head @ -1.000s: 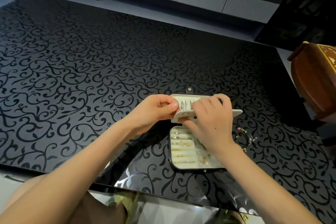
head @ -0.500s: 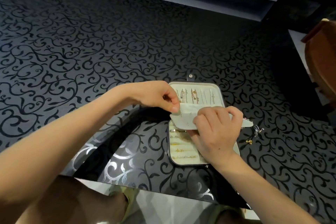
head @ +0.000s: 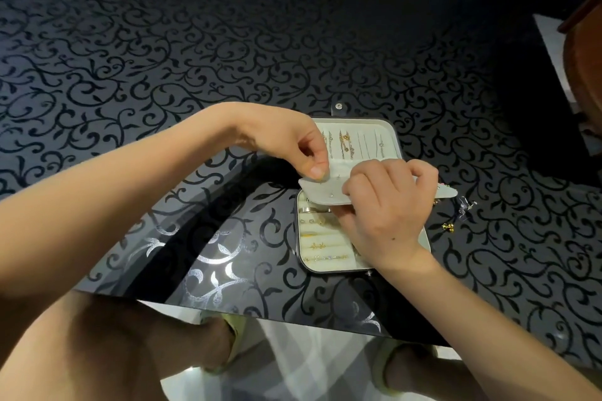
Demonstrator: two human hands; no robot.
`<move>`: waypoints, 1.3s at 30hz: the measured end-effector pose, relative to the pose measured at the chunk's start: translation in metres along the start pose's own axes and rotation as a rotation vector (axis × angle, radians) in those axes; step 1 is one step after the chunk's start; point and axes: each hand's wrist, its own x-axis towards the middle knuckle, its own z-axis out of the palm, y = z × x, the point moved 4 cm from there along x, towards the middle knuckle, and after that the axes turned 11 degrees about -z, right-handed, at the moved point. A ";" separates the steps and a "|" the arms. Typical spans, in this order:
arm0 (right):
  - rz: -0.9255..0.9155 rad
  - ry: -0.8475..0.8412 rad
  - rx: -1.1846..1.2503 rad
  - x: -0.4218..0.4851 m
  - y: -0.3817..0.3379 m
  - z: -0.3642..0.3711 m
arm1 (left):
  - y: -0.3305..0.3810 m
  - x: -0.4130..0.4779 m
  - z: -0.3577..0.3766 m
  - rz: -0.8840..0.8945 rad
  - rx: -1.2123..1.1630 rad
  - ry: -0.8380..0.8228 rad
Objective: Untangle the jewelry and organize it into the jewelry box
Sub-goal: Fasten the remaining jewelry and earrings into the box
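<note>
A small cream-lined jewelry box [head: 387, 127] lies open on the black patterned table [head: 163, 58]. Its lid half holds several thin chains [head: 345, 144]. The lower half [head: 325, 247] holds rings and small gold pieces in padded rows. A cream earring flap [head: 322, 192] hangs over the lower half. My left hand [head: 290, 143] pinches a tiny earring stud against the flap's left part. My right hand [head: 387, 208] grips the flap from the front and hides its middle. A small tangle of loose jewelry [head: 459, 213] lies on the table to the right of the box.
The table's near edge [head: 260, 312] runs just below the box, with my knees and feet under it. A brown wooden chair [head: 583, 52] stands at the far right. A dark snap tab [head: 339, 106] sticks out behind the lid.
The camera has tilted down and closer. The flap has come lower over the box. My left hand's fingers have shifted onto the flap's top surface; my right hand still holds it.
</note>
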 end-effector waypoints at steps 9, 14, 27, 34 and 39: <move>0.016 -0.030 0.004 0.003 0.004 0.005 | 0.021 0.000 -0.013 0.000 0.287 0.015; 0.006 -0.056 0.017 0.004 0.007 0.006 | 0.037 0.004 -0.015 -0.023 0.510 0.047; -0.060 0.002 0.025 0.003 0.008 0.003 | 0.043 0.010 -0.011 -0.069 0.686 0.041; -0.051 -0.045 0.037 0.006 0.010 0.008 | 0.051 0.014 -0.012 -0.085 0.727 -0.006; -0.091 -0.039 0.063 0.007 0.013 0.007 | 0.050 0.017 -0.010 -0.097 0.612 -0.107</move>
